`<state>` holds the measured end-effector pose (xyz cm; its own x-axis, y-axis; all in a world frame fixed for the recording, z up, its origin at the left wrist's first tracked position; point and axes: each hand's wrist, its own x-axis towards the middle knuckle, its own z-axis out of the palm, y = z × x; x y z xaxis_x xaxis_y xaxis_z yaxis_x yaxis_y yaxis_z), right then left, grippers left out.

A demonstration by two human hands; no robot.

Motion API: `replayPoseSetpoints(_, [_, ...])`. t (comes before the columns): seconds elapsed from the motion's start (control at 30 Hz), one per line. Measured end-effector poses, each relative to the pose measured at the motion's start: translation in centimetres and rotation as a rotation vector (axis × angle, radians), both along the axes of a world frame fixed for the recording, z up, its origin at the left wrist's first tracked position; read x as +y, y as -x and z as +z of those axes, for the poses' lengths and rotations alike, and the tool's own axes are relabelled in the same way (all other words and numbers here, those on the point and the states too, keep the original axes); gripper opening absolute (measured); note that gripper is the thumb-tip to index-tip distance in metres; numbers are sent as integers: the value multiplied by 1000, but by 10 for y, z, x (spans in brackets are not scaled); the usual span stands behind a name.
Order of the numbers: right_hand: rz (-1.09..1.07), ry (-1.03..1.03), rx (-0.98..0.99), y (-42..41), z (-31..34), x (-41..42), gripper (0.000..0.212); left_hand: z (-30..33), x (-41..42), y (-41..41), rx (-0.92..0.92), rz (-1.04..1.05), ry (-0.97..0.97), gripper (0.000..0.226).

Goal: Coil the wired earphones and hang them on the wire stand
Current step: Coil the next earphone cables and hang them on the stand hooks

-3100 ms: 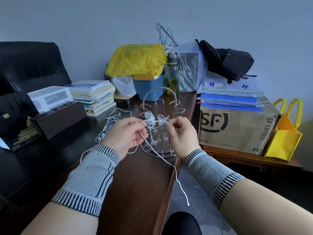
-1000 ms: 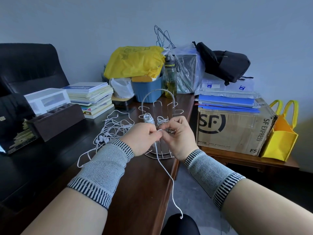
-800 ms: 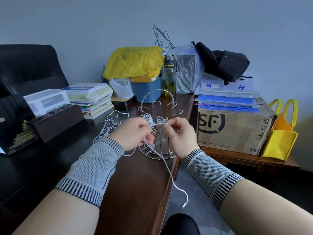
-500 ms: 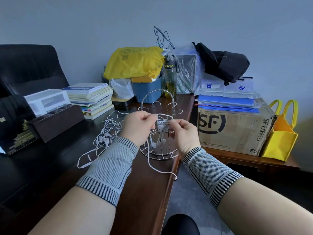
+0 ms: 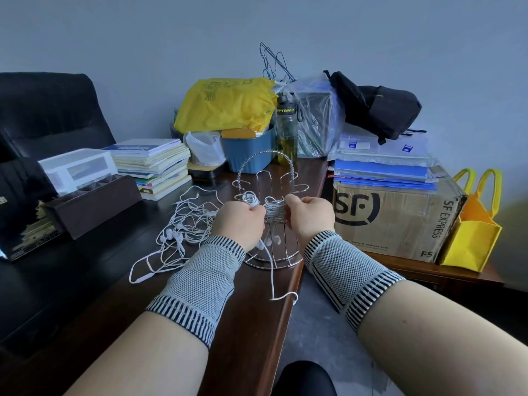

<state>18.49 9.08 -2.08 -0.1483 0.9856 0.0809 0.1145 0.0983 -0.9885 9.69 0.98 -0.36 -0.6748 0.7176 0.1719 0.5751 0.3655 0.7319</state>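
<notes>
You're gripping the coil w/ both hands at the wire stand; tail hanging loose, tangled earphones waiting.

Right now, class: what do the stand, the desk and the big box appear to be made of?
Stand: bare metal wire, probably steel; thin, silvery, glinting.
Desk: dark wood or veneer, glossy; it mirrors the light.
Box: brown cardboard, matt, with printed lettering and creased edges.
</notes>
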Motion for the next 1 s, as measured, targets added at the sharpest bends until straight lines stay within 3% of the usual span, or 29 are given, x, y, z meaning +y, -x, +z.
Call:
replayPoseSetpoints(0.17, [12,15,15,1,-3,2,26,-3,-4,-1,-66,-59,-20,53])
replayPoseSetpoints(0.4, [65,-82,33,-5,-11,-2,10,-7,-10,1,-10,-84,-10,48])
replayPoseSetpoints(0.57, [154,-414,-46,-14,-19,-13,33,-13,-12,4,183,-121,77,39])
replayPoseSetpoints(0.77, [228,-726,-138,-11,-35,-19,38,-12,-18,-5,574,-279,238,26])
replayPoseSetpoints(0.87, [222,-790,-163,-10,-37,-19,35,-13,-22,-5,630,-319,276,11])
replayPoseSetpoints(1.0, [212,-794,-170,-11,-37,-12,20,-7,-27,-2,620,-342,201,18])
